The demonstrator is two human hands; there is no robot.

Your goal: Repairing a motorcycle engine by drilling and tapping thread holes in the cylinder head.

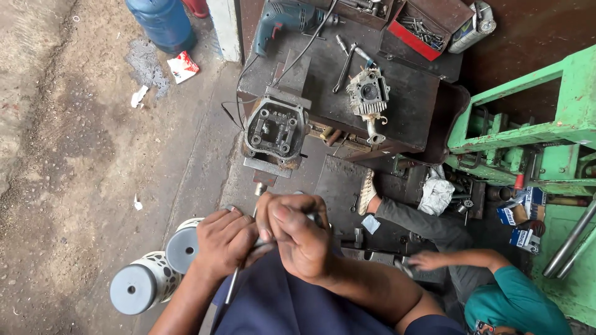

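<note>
Head view of a workshop bench and floor. The left hand (225, 241) is curled tight around a thin metal rod (231, 286), whose lower end shows below the fist and runs down over the dark blue cloth on the person's lap. The right hand (300, 234) is closed just beside the left, thumb uppermost, fingers pinched on the upper part of the same rod; what lies inside that pinch is hidden by the fingers. The two hands touch above the lap. Ahead of them, on the edge of the dark steel bench (410, 99), sits a cylinder head cover (275, 129) on a grey plate. Farther along the bench stands a finned cylinder head (367, 94), with a blue electric drill (282, 22) beyond. To the right, a co-worker in a teal shirt (518, 301) crouches on the floor. Two grey-capped perforated cylinders (141, 286) lie at lower left
</note>
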